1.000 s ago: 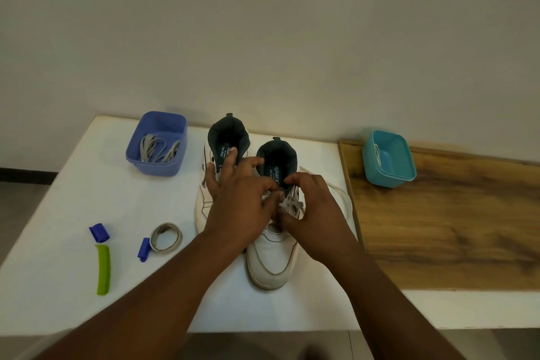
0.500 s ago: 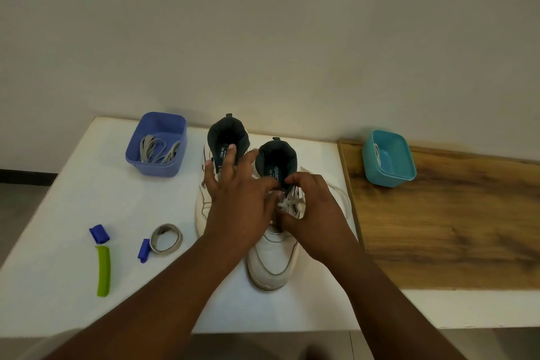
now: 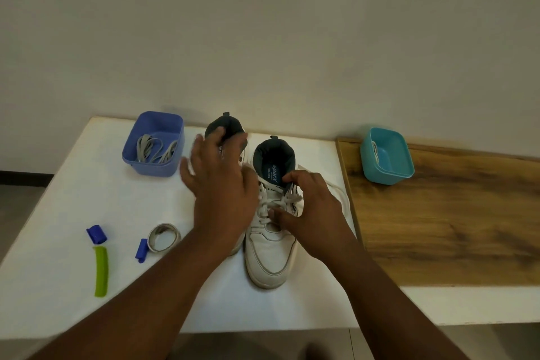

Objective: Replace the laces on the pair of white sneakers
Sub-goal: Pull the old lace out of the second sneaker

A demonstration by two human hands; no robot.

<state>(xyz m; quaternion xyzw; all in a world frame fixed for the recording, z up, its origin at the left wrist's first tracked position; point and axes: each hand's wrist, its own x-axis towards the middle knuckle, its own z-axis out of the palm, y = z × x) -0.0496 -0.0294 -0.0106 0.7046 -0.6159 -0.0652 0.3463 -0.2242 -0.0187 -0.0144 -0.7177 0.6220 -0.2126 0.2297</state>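
Two white sneakers stand side by side on the white table (image 3: 73, 213), toes toward me. The right sneaker (image 3: 270, 251) shows its white lace (image 3: 277, 202) crossed over the tongue. My right hand (image 3: 309, 213) curls over its laced part, thumb and fingers on the lace. The left sneaker (image 3: 226, 126) is mostly hidden under my left hand (image 3: 222, 184), which is spread with straight fingers over it. A loose end of white lace (image 3: 340, 193) trails on the table to the right of the sneaker.
A blue tub (image 3: 153, 145) holding grey laces stands at the back left. A teal tub (image 3: 387, 156) sits on a wooden board (image 3: 453, 228) to the right. A coiled grey lace (image 3: 163, 237), two blue clips (image 3: 96, 234) and a green clip (image 3: 101, 270) lie at the front left.
My left hand has lifted off the right sneaker's laces and moved left and back over the left sneaker, fingers spreading. My right hand stays on the right sneaker's lace.
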